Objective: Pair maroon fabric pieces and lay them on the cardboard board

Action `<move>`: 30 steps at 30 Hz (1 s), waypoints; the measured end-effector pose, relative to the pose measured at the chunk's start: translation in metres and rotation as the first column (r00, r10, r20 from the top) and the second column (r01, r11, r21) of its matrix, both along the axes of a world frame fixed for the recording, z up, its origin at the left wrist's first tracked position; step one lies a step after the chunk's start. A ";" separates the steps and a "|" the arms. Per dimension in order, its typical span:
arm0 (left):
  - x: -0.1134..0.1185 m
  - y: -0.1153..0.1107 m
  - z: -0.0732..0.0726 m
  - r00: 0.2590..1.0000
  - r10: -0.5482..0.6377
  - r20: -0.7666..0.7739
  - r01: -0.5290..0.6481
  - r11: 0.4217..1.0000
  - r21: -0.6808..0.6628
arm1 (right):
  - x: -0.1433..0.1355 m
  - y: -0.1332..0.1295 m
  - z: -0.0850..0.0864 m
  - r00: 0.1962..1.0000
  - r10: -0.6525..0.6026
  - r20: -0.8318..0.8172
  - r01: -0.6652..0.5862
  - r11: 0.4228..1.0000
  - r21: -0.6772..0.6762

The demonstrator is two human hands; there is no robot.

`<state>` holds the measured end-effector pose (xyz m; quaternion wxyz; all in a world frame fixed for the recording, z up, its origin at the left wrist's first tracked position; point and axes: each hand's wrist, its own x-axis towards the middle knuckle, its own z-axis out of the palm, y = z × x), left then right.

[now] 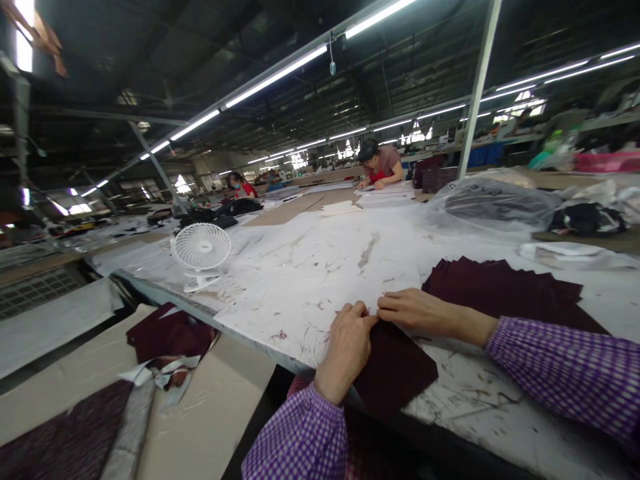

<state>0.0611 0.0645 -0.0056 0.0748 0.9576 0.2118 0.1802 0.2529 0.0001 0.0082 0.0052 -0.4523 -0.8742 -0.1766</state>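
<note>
A dark maroon fabric piece (397, 370) lies at the near edge of the white-covered table, its lower corner hanging over the side. My left hand (347, 343) is at its upper left edge, fingers bent and closed on the cloth. From the right, my right hand (413, 311) pinches the top edge of the same piece, the fingertips of both hands almost meeting. The exact fold between the fingers is hidden. Just beyond my right forearm, a fanned stack of maroon fabric pieces (500, 287) rests on the table, partly covered by the checked sleeve.
A white clip fan (201, 248) stands on the table's left part. Lower left, a bundle of maroon cloth (173, 333) tied with a pale strip lies on a beige surface. A clear plastic bag (493, 203) sits back right. A co-worker (383, 167) leans over the far table.
</note>
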 end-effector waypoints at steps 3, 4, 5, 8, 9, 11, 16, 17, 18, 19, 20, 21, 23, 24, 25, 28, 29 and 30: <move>-0.001 -0.001 0.002 1.000 -0.004 0.001 0.004 1.000 0.007 | 0.008 -0.003 0.001 0.997 -0.070 -0.023 0.070 0.998 -0.003; -0.001 -0.002 0.002 1.000 -0.006 0.006 0.006 1.000 0.009 | 0.008 -0.004 0.003 0.992 -0.108 -0.068 0.108 0.994 -0.007; -0.001 -0.002 0.002 1.000 -0.005 0.011 0.005 1.000 0.011 | 0.007 -0.006 0.005 0.980 -0.143 -0.135 0.142 0.990 -0.014; 0.001 -0.003 0.000 1.000 0.006 0.004 -0.006 1.000 0.026 | -0.006 -0.010 0.010 0.922 -0.177 -0.346 0.157 0.984 -0.085; 0.002 -0.003 0.000 1.000 0.013 -0.003 -0.012 0.999 0.031 | -0.012 -0.011 0.010 0.905 -0.179 -0.387 0.146 0.983 -0.115; 0.002 -0.003 0.002 1.000 0.020 -0.014 -0.020 0.999 0.031 | -0.022 -0.012 0.008 0.885 -0.203 -0.419 0.146 0.976 -0.163; -0.017 0.002 0.010 0.999 0.035 -0.017 -0.036 0.997 -0.063 | -0.027 -0.013 0.001 0.863 -0.248 -0.440 0.163 0.961 -0.221; -0.024 0.005 0.011 0.999 0.053 -0.005 -0.053 0.995 -0.090 | -0.026 -0.014 0.001 0.865 -0.238 -0.441 0.150 0.963 -0.225; -0.030 0.007 0.011 0.998 0.068 0.017 -0.065 0.991 -0.117 | -0.026 -0.015 0.002 0.868 -0.229 -0.440 0.138 0.963 -0.230; -0.036 0.009 0.010 0.996 0.077 0.047 -0.069 0.988 -0.141 | -0.026 -0.016 0.003 0.871 -0.223 -0.437 0.128 0.963 -0.235; -0.042 0.010 0.008 0.994 0.075 0.080 -0.061 0.986 -0.156 | -0.026 -0.017 0.004 0.874 -0.221 -0.433 0.123 0.962 -0.243; -0.046 0.011 0.006 0.992 0.064 0.112 -0.046 0.986 -0.158 | -0.027 -0.017 0.005 0.875 -0.224 -0.429 0.122 0.960 -0.252; -0.052 0.011 0.002 0.988 0.038 0.150 -0.020 0.992 -0.122 | -0.028 -0.018 0.008 0.876 -0.235 -0.421 0.127 0.955 -0.268; -0.053 0.011 0.000 0.987 0.028 0.156 -0.014 0.996 -0.092 | -0.028 -0.018 0.009 0.878 -0.242 -0.413 0.131 0.951 -0.279; -0.053 0.010 -0.002 0.988 0.019 0.154 -0.010 0.998 -0.059 | -0.029 -0.018 0.010 0.881 -0.247 -0.403 0.134 0.948 -0.290; -0.054 0.008 -0.004 0.991 0.009 0.130 -0.012 1.000 0.027 | -0.032 -0.017 0.014 0.909 -0.254 -0.330 0.149 0.939 -0.310; -0.054 0.007 -0.003 0.993 0.005 0.120 -0.011 0.999 0.051 | -0.035 -0.016 0.015 0.924 -0.253 -0.287 0.161 0.938 -0.308; -0.054 0.007 -0.002 0.994 0.001 0.108 -0.009 0.997 0.073 | -0.038 -0.015 0.017 0.939 -0.254 -0.234 0.179 0.938 -0.298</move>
